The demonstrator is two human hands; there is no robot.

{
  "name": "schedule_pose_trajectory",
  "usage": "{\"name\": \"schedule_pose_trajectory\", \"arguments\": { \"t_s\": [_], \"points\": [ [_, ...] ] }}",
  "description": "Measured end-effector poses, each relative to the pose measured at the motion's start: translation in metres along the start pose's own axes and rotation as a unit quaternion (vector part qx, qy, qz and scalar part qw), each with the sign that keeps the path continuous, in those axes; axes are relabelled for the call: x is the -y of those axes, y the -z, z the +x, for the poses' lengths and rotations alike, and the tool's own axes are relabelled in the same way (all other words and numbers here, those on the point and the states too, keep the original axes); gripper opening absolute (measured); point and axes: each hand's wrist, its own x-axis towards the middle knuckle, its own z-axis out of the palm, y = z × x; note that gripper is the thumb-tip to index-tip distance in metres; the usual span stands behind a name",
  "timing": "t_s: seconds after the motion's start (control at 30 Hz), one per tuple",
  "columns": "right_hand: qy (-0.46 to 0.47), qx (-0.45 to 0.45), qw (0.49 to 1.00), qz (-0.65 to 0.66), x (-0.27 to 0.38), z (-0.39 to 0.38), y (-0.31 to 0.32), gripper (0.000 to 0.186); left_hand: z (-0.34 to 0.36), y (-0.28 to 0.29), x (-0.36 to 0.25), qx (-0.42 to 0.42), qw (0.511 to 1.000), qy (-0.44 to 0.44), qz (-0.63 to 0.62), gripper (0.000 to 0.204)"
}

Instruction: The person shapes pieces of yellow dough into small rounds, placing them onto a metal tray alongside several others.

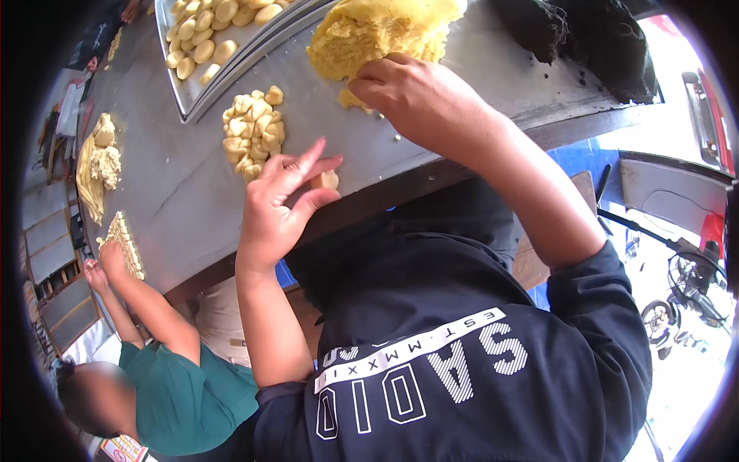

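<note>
A big crumbly mound of yellow paste (385,31) lies on the grey table at the top. My right hand (404,92) is at its near edge, fingers curled and closed on some of the paste. A small yellow bit (350,98) shows beneath the fingers. My left hand (281,196) hovers over the table's near edge with thumb and fingers apart. A pale dough piece (329,181) is by its fingertips, partly covered; whether they touch it I cannot tell. Just beyond this hand lies a cluster of small dough pieces (252,129).
A metal tray (185,100) of round dough balls stands at the upper left. A black bag or cloth (593,46) lies at the upper right. To the left, a co-worker in green (185,400) reaches toward rows of small dough pieces (127,242), near more dough (100,165).
</note>
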Motion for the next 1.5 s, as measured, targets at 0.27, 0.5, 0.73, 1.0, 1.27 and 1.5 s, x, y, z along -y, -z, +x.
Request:
{"name": "schedule_pose_trajectory", "arguments": {
  "t_s": [0.27,0.5,0.73,1.0,1.27,1.5],
  "points": [
    [0.068,0.018,0.993,0.095,0.006,-0.009,0.01,0.017,-0.024,-0.027,0.007,-0.134,0.976,0.098,-0.141,0.051],
    [-0.119,-0.099,0.979,0.136,0.045,-0.034,-0.006,0.025,-0.019,-0.04,-0.005,-0.177,0.96,-0.035,0.213,0.058],
    [-0.142,-0.132,0.973,0.123,0.001,-0.067,0.011,0.027,-0.04,-0.029,-0.004,-0.16,0.987,-0.016,-0.03,0.055],
    [0.048,-0.058,0.987,0.141,0.011,-0.047,-0.007,0.027,-0.012,-0.009,-0.006,-0.081,0.976,-0.028,0.2,0.012],
    [-0.024,-0.089,0.995,0.042,0.023,-0.048,0.002,0.029,0.018,0.001,-0.024,-0.036,0.986,0.162,-0.002,0.011],
    [-0.016,-0.062,0.998,0.018,0.015,-0.03,0.0,0.031,0.044,-0.005,-0.006,0.003,0.953,0.083,0.293,0.01]
  ]
}}
